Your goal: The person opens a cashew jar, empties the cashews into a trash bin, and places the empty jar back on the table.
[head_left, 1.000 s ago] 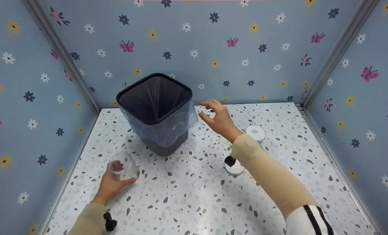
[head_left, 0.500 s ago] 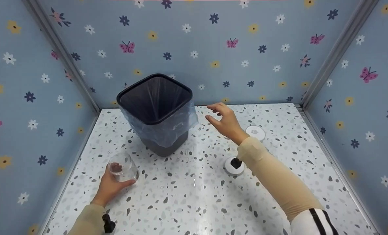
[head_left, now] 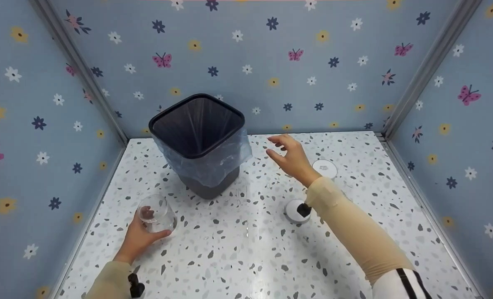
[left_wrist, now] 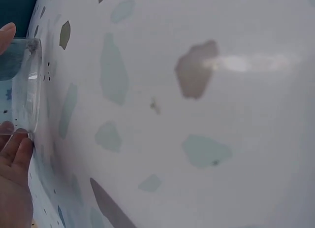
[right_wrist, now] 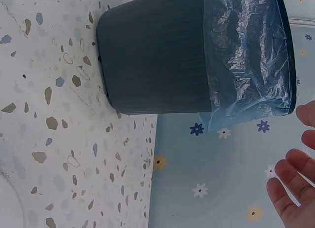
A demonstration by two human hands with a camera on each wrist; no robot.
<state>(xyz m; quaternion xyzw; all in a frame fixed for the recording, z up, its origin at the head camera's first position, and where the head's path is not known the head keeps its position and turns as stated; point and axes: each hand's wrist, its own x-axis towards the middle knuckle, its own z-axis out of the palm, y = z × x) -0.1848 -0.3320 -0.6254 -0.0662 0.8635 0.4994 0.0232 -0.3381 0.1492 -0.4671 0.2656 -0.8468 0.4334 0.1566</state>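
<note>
My left hand [head_left: 140, 236] grips a clear round glass container [head_left: 163, 220] at the left of the table, its thumb in front and fingers behind. In the left wrist view the clear container [left_wrist: 24, 85] appears at the left edge, sitting on the speckled surface with fingers [left_wrist: 19, 154] against it. My right hand [head_left: 292, 158] hovers to the right of a dark bin [head_left: 207, 191], apart from it, with fingers loosely bent and nothing between them. A bluish plastic bag [head_left: 217, 166] lines the bin and folds over its outside; the right wrist view shows this bag [right_wrist: 246, 55] close by.
Two white round lids, a back one [head_left: 324, 169] and a front one [head_left: 297, 214], lie near my right forearm, which hides what is around them. Faint clear outlines show on the speckled table [head_left: 213, 265] near the bin. Flower-patterned walls [head_left: 246, 54] enclose three sides.
My right hand has moved to the right and slightly down, away from the bag's edge. The left hand keeps its grip on the clear container in nearly the same spot.
</note>
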